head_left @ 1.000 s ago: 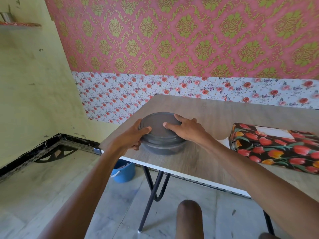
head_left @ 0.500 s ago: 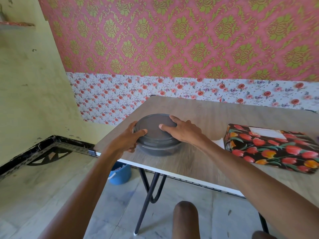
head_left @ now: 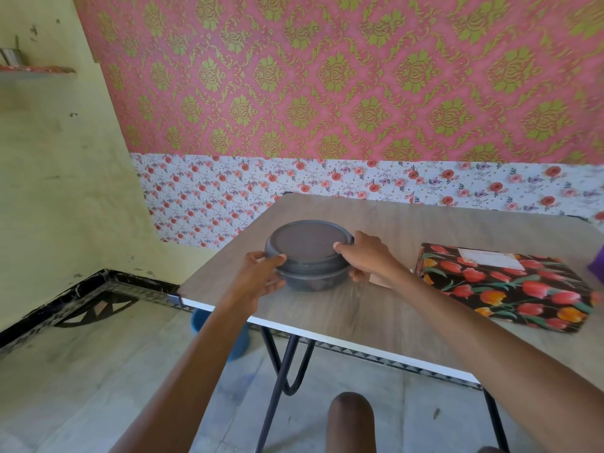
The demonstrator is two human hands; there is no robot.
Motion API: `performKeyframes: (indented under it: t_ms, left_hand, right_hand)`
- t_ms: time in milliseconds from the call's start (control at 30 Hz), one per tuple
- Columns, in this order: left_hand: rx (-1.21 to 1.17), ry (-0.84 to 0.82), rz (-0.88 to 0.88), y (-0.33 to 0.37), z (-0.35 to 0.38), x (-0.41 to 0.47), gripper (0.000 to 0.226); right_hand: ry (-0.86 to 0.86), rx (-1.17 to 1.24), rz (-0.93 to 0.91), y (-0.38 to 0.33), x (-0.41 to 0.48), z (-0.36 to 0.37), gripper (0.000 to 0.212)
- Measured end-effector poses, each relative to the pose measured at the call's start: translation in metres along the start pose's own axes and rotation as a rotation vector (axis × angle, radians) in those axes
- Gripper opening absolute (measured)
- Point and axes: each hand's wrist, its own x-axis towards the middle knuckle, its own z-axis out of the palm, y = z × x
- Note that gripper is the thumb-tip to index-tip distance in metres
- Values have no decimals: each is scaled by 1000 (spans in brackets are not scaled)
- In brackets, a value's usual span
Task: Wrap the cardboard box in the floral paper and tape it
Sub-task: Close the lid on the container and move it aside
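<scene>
**Right hand comes off the lid top**
The right hand point(head_left: 366, 256) slides off the flat of the grey lid point(head_left: 309, 240) and now clasps the right rim of the container point(head_left: 310, 277), thumb at the lid's edge, so the lid top shows uncovered.

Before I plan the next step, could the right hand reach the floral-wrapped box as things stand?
Probably yes: nothing stands between the right hand and the floral-wrapped box, but that hand must first release the grey container.

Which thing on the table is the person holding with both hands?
The round grey lidded container: the left hand and right hand grip its sides. The flat box in tulip paper lies apart, to its right, untouched.
</scene>
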Motion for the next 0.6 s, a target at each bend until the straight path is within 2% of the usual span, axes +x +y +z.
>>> performKeyframes:
  t_ms: [133, 300, 433, 500, 567, 600]
  left_hand:
    - [-100, 22, -67, 2, 17, 1, 54]
    - [-64, 69, -12, 1, 25, 10, 48]
    - [31, 54, 55, 13, 26, 30, 44]
    - [61, 16, 70, 22, 27, 47, 37]
    - [209, -44, 94, 28, 29, 66, 31]
    - [356, -60, 106, 29, 30, 77, 36]
  right_hand:
    - [-26, 232, 64, 7, 2, -3, 30]
    - [-57, 632, 218, 9, 9, -3, 27]
    - [-12, 720, 229, 1, 34, -7, 21]
    - [15, 765, 244, -6, 57, -7, 26]
    - [46, 811, 264, -10, 82, -6, 32]
    - [59, 838, 267, -13, 95, -5, 33]
